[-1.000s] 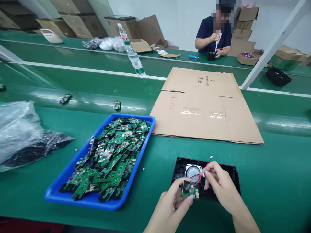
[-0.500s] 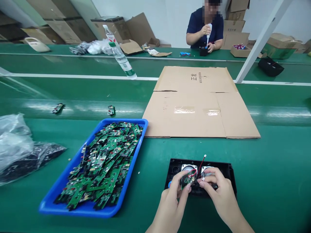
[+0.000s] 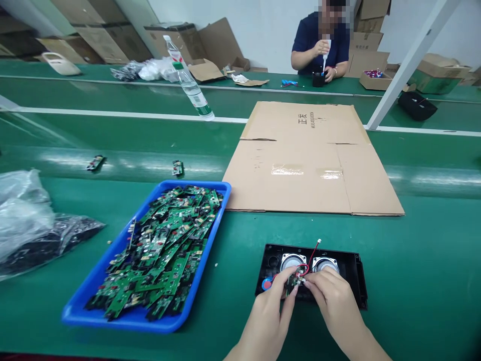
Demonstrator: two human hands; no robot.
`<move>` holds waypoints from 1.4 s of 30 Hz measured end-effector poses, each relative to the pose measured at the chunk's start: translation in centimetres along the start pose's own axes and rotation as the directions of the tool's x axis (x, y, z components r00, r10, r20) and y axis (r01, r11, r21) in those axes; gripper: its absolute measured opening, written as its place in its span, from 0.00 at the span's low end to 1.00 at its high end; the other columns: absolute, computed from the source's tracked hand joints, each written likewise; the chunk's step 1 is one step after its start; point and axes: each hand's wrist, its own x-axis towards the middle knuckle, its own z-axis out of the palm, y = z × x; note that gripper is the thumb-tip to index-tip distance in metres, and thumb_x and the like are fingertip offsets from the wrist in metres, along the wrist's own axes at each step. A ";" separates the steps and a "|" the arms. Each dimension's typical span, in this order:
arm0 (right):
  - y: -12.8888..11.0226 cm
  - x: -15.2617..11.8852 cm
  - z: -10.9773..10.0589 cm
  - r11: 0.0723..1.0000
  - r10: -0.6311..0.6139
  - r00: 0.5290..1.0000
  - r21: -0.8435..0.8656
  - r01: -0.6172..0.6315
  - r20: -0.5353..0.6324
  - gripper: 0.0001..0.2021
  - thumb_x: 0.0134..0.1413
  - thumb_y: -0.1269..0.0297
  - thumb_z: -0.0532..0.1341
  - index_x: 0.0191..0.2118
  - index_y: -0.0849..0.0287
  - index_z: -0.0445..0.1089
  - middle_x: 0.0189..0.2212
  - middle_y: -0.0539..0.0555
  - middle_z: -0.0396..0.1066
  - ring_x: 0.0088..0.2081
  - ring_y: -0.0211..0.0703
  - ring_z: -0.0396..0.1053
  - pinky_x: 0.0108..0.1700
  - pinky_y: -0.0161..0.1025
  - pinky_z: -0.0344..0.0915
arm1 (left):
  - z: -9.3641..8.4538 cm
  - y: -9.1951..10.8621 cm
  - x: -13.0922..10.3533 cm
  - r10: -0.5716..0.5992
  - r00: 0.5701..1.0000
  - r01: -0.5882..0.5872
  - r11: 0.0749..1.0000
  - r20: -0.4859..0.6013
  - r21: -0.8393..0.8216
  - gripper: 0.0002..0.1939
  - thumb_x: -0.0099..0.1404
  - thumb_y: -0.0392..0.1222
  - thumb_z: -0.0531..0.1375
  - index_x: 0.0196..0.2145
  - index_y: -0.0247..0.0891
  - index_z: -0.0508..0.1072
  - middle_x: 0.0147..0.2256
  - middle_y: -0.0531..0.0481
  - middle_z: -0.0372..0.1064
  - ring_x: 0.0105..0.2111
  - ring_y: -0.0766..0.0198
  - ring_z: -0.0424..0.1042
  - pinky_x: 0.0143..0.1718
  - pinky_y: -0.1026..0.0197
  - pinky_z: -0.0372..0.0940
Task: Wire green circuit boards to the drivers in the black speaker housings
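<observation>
The green counter [image 3: 413, 281] is covered at the far middle by a flat carton [image 3: 311, 160]. A blue tray [image 3: 112, 313] of boards is seen at the left. On the near black housing [image 3: 353, 281], a small board [image 3: 293, 277] is pinched by the fingers of the left hand [image 3: 265, 313] and right hand [image 3: 330, 306].

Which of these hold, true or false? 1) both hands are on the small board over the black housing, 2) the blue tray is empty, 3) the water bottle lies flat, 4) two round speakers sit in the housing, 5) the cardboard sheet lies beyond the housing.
1. True: the left hand and right hand pinch the small green board over the black housing.
2. False: the blue tray is heaped with green circuit boards.
3. False: the water bottle stands upright.
4. True: two speakers sit side by side.
5. True: the cardboard sheet lies flat beyond it.
</observation>
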 end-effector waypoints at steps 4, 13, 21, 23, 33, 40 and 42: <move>0.0 0.0 0.0 0.998 -0.035 0.999 -0.049 0.034 -0.025 0.10 0.62 0.72 0.51 0.35 0.63 0.69 0.25 0.51 0.67 0.27 0.38 0.62 0.28 0.36 0.61 | -0.1 0.0 0.2 0.035 0.999 -0.035 0.999 0.004 -0.003 0.15 0.67 0.37 0.48 0.51 0.41 0.62 0.40 0.48 0.76 0.38 0.62 0.76 0.40 0.64 0.70; -0.3 0.1 0.0 0.977 -0.098 0.995 -0.191 0.094 -0.013 0.12 0.62 0.74 0.50 0.30 0.63 0.68 0.23 0.51 0.64 0.25 0.38 0.60 0.26 0.36 0.57 | 0.4 -1.2 0.4 0.251 0.968 -0.248 0.933 0.024 0.260 0.20 0.63 0.28 0.47 0.51 0.40 0.61 0.37 0.46 0.78 0.34 0.59 0.78 0.33 0.62 0.72; -0.1 0.4 0.2 0.991 -0.090 0.994 -0.107 0.084 -0.057 0.11 0.64 0.71 0.50 0.33 0.62 0.68 0.24 0.51 0.67 0.26 0.36 0.63 0.27 0.34 0.59 | 0.2 -1.3 0.6 0.290 0.956 -0.278 0.940 -0.034 0.197 0.18 0.64 0.29 0.49 0.51 0.42 0.60 0.40 0.47 0.77 0.37 0.61 0.77 0.35 0.62 0.72; -0.1 0.4 0.1 0.991 -0.094 0.994 -0.104 0.088 -0.057 0.11 0.63 0.71 0.50 0.32 0.62 0.68 0.23 0.50 0.67 0.24 0.35 0.63 0.26 0.34 0.59 | 0.2 -1.2 0.5 0.305 0.951 -0.290 0.940 -0.059 0.180 0.17 0.64 0.30 0.49 0.50 0.41 0.61 0.41 0.47 0.77 0.37 0.61 0.77 0.37 0.62 0.72; 0.3 0.4 -0.1 0.977 -0.123 0.992 -0.175 0.121 -0.005 0.17 0.65 0.68 0.48 0.27 0.61 0.67 0.19 0.50 0.65 0.20 0.35 0.62 0.23 0.34 0.57 | 0.9 -1.8 0.4 0.301 0.952 -0.296 0.951 -0.053 0.093 0.16 0.63 0.30 0.49 0.47 0.40 0.64 0.36 0.46 0.77 0.35 0.60 0.77 0.36 0.61 0.72; 1.2 1.8 -2.1 0.949 0.301 0.950 0.071 -0.306 0.081 0.20 0.58 0.45 0.53 0.35 0.59 0.67 0.23 0.50 0.68 0.20 0.36 0.64 0.22 0.32 0.62 | 0.2 -0.2 0.2 0.156 0.986 -0.154 0.987 -0.056 0.050 0.15 0.64 0.33 0.48 0.48 0.42 0.63 0.34 0.50 0.77 0.31 0.62 0.77 0.31 0.64 0.70; 2.1 2.6 -2.5 0.929 0.367 0.927 -0.028 -0.370 -0.078 0.24 0.57 0.44 0.52 0.40 0.62 0.68 0.23 0.51 0.66 0.21 0.38 0.63 0.24 0.36 0.62 | 0.1 0.2 0.1 0.112 0.992 -0.107 0.992 -0.067 0.071 0.14 0.65 0.35 0.48 0.48 0.43 0.64 0.32 0.51 0.77 0.27 0.61 0.77 0.28 0.63 0.69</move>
